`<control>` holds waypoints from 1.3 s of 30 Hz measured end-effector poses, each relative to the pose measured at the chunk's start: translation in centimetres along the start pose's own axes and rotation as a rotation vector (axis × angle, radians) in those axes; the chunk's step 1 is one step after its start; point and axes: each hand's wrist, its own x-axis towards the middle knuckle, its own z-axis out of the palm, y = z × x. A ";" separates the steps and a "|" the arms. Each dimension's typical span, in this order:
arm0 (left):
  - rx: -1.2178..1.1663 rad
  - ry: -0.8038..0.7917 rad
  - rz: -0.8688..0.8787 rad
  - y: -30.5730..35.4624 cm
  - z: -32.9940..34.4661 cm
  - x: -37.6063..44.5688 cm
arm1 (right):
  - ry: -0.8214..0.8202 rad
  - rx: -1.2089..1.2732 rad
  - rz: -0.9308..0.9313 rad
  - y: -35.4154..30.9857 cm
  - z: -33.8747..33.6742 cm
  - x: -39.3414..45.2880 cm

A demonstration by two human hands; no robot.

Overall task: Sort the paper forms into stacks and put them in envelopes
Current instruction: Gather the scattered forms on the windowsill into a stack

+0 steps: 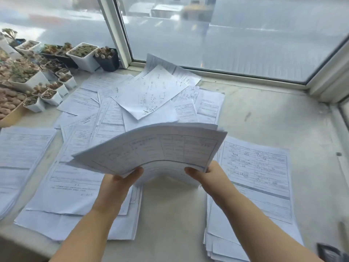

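head view: both hands hold a thick bundle of paper forms [156, 148] up above the table [264, 114], its printed grid face up and the sheets bowed upward in the middle. the left hand [120, 181] grips the bundle's near left edge, thumb on top and the fingers hidden beneath the paper, so pinching it. the right hand [209, 176] grips the near right edge the same way, thumb pressed on top, fingers out of sight below.

under the bundle, a loose scatter of forms [143, 95] covers the middle of the table, sheets overlapping at many angles. a neat stack of forms [255, 178] lies to the right, just beside the right forearm. another stack [20, 157] lies at the far left, and a broader pile [75, 195] sits under the left forearm.

small succulent pots [83, 55] crowd the far left corner against the window frame [115, 33].
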 end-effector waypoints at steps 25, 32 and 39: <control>0.521 -0.513 -0.139 -5.8 18.7 -7.3 | 0.584 -0.510 0.529 8.9 -14.7 -9.1; 0.528 -0.392 0.067 -5.6 11.9 -6.6 | 0.636 -0.736 0.261 5.9 -11.1 -7.7; 0.734 0.052 0.151 -10.4 -5.1 -2.2 | 0.042 -0.271 0.395 3.4 4.4 -1.3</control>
